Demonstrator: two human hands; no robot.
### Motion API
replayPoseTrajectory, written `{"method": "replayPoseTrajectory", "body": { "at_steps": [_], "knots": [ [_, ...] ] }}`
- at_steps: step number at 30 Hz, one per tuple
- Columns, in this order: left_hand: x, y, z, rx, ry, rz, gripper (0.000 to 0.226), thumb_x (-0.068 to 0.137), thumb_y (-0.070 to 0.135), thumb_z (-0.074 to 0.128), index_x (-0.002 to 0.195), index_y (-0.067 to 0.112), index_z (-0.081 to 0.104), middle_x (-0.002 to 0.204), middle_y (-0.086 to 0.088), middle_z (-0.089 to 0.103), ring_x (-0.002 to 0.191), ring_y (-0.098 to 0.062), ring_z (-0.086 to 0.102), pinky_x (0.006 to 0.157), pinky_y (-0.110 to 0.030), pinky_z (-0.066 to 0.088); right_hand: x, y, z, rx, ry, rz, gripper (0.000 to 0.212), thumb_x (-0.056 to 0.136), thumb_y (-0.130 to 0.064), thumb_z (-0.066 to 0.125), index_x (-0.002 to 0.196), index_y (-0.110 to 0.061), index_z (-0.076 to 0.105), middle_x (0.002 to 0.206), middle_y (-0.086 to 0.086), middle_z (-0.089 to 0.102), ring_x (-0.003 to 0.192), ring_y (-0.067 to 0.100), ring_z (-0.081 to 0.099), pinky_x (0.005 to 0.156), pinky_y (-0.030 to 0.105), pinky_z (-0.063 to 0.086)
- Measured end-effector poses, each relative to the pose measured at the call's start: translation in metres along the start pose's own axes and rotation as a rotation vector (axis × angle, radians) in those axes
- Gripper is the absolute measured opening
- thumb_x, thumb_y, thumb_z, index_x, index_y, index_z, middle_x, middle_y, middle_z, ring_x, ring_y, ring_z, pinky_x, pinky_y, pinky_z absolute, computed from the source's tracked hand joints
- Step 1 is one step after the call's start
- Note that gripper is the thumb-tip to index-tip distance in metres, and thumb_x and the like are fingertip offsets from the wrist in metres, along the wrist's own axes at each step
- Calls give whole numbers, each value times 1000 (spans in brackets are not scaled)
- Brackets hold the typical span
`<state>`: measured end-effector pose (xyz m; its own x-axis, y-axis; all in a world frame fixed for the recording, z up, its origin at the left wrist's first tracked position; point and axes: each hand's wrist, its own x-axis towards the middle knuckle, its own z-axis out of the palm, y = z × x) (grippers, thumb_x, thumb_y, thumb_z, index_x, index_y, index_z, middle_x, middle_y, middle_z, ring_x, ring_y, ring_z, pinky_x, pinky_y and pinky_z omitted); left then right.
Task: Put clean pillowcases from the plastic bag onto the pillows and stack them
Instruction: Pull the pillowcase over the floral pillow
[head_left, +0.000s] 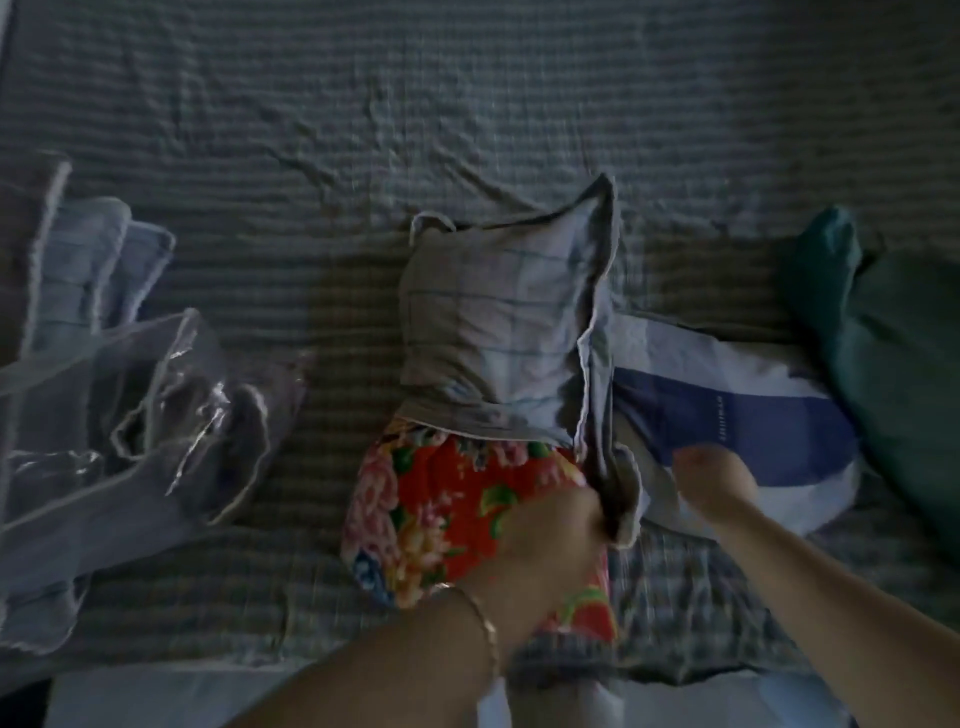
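A pillow with a red floral cover (441, 509) lies on the bed in front of me, its far half inside a grey checked pillowcase (498, 322). My left hand (550, 535) grips the open edge of that pillowcase at the pillow's right side. My right hand (711, 483) is blurred, just right of the pillowcase edge, over a blue-and-white pillow (737, 415); I cannot make out whether its fingers hold anything. The clear plastic bag (156, 415) lies crumpled at the left.
Folded pale blue cloths (88, 260) lie at the far left beside the bag. A dark green pillow (893, 353) sits at the right edge. The striped bedspread (415, 104) stretches away behind. The bed's near edge (182, 670) runs along the bottom.
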<state>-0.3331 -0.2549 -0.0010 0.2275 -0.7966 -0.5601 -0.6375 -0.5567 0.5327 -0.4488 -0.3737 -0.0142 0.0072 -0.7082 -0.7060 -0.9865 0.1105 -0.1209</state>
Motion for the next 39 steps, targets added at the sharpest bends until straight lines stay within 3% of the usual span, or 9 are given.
{"method": "replayPoseTrajectory", "body": {
  "at_steps": [5, 11, 14, 17, 19, 21, 28, 32, 39],
  "knots": [
    [65, -88, -38, 91, 451, -157, 23, 88, 10, 49, 108, 12, 61, 114, -8, 58, 106, -28, 55, 86, -35, 42, 29, -40, 38, 72, 57, -468, 21, 92, -14, 47, 96, -11, 67, 97, 3, 63, 84, 20, 59, 70, 31, 46],
    [109, -161, -33, 373, 31, -110, 40, 91, 32, 51, 125, 13, 45, 132, -7, 41, 122, -26, 40, 93, -38, 43, 75, -84, 96, -508, 98, -749, 41, 90, -32, 53, 128, -18, 45, 130, 4, 43, 122, 24, 42, 99, 37, 35],
    [112, -167, -18, 502, 64, -8, 50, 85, 40, 54, 125, 11, 42, 127, -9, 41, 118, -28, 41, 91, -37, 41, 83, -90, 113, -560, 225, -741, 45, 74, -26, 73, 113, -11, 56, 110, 11, 57, 101, 31, 57, 80, 40, 47],
    [112, -170, -15, 512, 153, 128, 36, 71, 25, 76, 95, 5, 58, 86, -12, 59, 75, -31, 61, 52, -36, 47, 85, -90, 122, -481, 304, -882, 58, 30, -15, 90, 82, -5, 67, 76, 12, 62, 63, 32, 62, 43, 31, 46],
    [116, -170, -23, 563, 222, 163, 41, 63, 14, 81, 97, 5, 59, 79, -13, 61, 60, -28, 62, 40, -30, 42, 74, -95, 118, -409, 380, -1004, 38, 45, -17, 80, 79, -6, 67, 74, 10, 61, 62, 30, 61, 42, 29, 46],
    [117, -180, -33, 535, 241, 51, 44, 83, 13, 61, 125, 10, 46, 115, -16, 54, 92, -31, 60, 60, -36, 48, 61, -90, 114, -313, 436, -1074, 19, 64, -15, 57, 78, -9, 68, 74, 7, 62, 64, 27, 61, 48, 29, 50],
    [104, -232, -27, -230, 74, -695, 20, 97, 18, 35, 91, 13, 53, 104, -8, 56, 72, -17, 48, 60, -28, 36, 44, -14, 119, -260, 391, -731, 33, 39, 13, 77, 64, -7, 69, 60, 6, 62, 53, 27, 62, 44, 29, 47],
    [95, -225, -12, -445, 48, -844, 32, 101, 19, 29, 81, 13, 54, 111, -13, 55, 80, -20, 46, 75, -26, 34, 58, -32, 135, -274, 390, -686, 19, 63, -9, 47, 53, -15, 62, 52, -1, 57, 51, 23, 58, 50, 27, 45],
    [44, -113, -28, -441, -125, -378, 34, 95, 27, 42, 69, 12, 59, 70, 2, 59, 72, -19, 58, 59, -21, 37, 42, 41, 91, -371, 281, -279, 28, 82, -4, 49, 88, -15, 74, 75, 13, 70, 67, 33, 63, 68, 38, 43]
  ]
}}
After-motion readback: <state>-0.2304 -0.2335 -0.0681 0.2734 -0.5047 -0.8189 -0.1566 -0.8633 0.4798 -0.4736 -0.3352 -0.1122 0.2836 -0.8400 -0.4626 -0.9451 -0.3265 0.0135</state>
